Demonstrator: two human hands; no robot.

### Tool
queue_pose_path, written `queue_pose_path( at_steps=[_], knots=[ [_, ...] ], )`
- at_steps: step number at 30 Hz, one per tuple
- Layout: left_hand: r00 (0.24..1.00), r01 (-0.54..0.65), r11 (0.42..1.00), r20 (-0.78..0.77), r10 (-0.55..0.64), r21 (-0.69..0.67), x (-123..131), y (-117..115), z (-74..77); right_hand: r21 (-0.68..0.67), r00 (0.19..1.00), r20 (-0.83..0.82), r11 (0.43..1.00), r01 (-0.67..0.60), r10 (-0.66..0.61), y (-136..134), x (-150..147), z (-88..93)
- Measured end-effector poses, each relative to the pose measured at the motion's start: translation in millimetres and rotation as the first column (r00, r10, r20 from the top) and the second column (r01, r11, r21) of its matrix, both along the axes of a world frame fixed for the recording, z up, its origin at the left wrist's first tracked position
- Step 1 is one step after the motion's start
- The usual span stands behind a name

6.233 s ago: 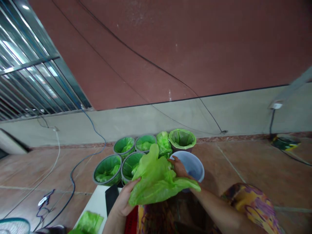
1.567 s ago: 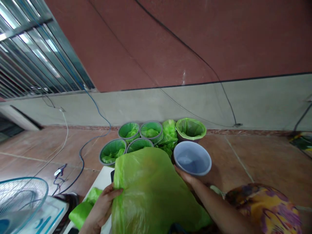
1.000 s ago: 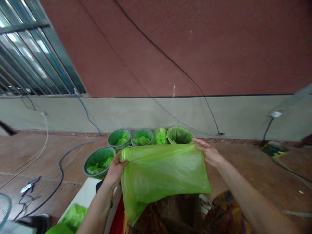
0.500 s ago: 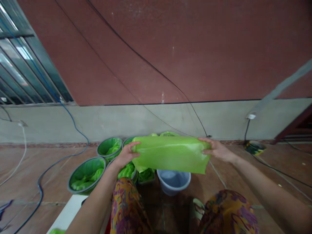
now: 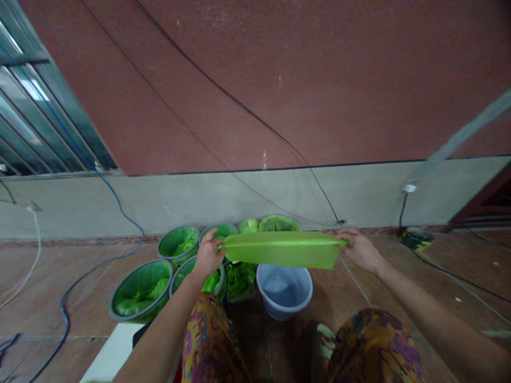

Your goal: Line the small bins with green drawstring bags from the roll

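Taut green plastic (image 5: 281,252) hides the lower part of one bin (image 5: 279,224)

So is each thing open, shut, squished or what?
Green plastic strip: narrow, stretched straight.
Left hand: gripping one end.
Right hand: gripping the other.
Grey-rimmed buckets: upright, open, green plastic inside.
Pale blue basin: upright, open.
Green-lined bin: open, partly hidden.
Blue cable: loosely curved.

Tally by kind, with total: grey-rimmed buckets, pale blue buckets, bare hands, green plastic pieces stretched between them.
Grey-rimmed buckets: 4
Pale blue bucket: 1
Bare hands, left hand and right hand: 2
Stretched green plastic piece: 1
Total: 8
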State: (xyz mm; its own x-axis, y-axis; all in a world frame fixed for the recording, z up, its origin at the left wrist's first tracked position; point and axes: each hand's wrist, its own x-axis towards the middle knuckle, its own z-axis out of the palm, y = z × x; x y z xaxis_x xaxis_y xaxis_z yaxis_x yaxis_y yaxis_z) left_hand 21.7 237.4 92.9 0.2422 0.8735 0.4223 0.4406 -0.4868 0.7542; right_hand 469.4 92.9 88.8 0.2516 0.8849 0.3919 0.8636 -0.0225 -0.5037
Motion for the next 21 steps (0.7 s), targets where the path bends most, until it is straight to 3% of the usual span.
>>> queue_pose_path(
  at_steps=[2, 6, 8, 10, 13, 15, 18, 20, 21],
  knots=[
    [0.988, 0.004, 0.998, 0.154, 0.007, -0.069, -6.0, 0.2, -0.9, 0.072, 0.983, -0.183, 0.997, -0.014, 0.027, -5.2, 0.9, -0.9],
    [0.894, 0.083, 0.960, 0.446, 0.047, -0.267, -8.6, -5.8, 4.1, 0.204, 0.882, -0.466, 0.979, 0.023, 0.076, -11.6, -11.3, 4.5],
    [0.904, 0.031, 0.973, 0.421, 0.071, -0.231, -4.3, -11.4, 9.6, 0.252, 0.869, -0.490, 0.965, 0.072, 0.063, -11.7, -21.4, 8.1],
    [0.938, -0.123, 0.986, 0.310, 0.154, -0.116, 2.1, -17.3, 16.6, 0.280, 0.888, -0.460, 0.950, 0.136, 0.009, -10.5, -30.4, 11.0],
    [0.936, -0.313, 0.950, 0.174, 0.305, 0.015, 11.3, -22.7, 27.8, 0.308, 0.921, -0.367, 0.917, 0.252, -0.130, -8.2, -38.9, 16.2],
    [0.931, -0.344, 0.938, 0.144, 0.336, 0.031, 15.0, -22.3, 34.3, 0.334, 0.923, -0.324, 0.888, 0.315, -0.206, -6.6, -40.6, 21.2],
    [0.947, -0.271, 0.960, 0.159, 0.279, -0.071, 16.4, -17.5, 40.1, 0.317, 0.925, -0.313, 0.894, 0.317, -0.217, -2.5, -37.0, 27.6],
    [0.951, -0.134, 0.954, 0.236, 0.200, -0.269, 15.9, -15.9, 41.2, 0.236, 0.913, -0.368, 0.932, 0.274, -0.175, 1.2, -31.2, 27.5],
    [0.941, -0.037, 0.920, 0.296, 0.163, -0.391, 15.5, -16.5, 41.1, 0.171, 0.893, -0.420, 0.952, 0.255, -0.164, 3.1, -27.9, 25.8]
  ],
)
